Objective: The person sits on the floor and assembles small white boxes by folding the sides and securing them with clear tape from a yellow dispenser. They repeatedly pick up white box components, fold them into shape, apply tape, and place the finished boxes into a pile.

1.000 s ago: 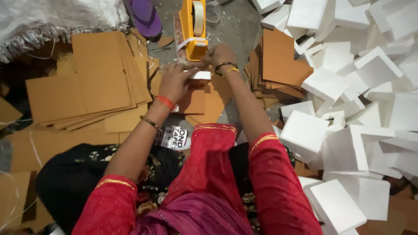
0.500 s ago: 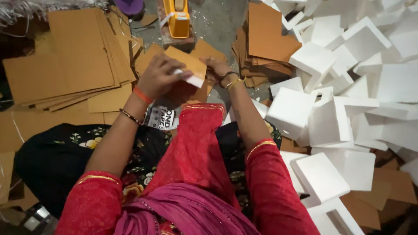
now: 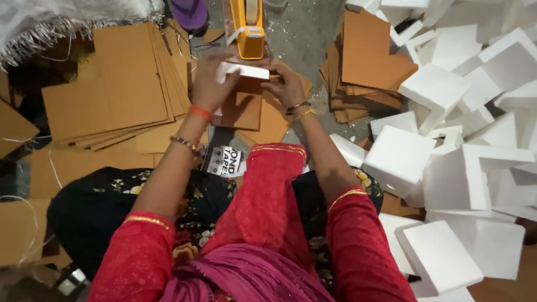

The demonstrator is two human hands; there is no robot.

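Both my hands hold a small white foam piece in front of me, just below a yellow tape dispenser on the floor. My left hand grips its left end and my right hand grips its right end. Under my hands lie loose brown cardboard pieces. My sleeves are red, with bangles on both wrists.
A stack of flat cardboard sheets lies to the left. Another cardboard stack sits at the upper right. Several white foam corner blocks are heaped on the right. A printed tape box lies near my knees.
My hands moved from the cardboard piece near my lap up toward the tape dispenser, now holding the white foam piece level.
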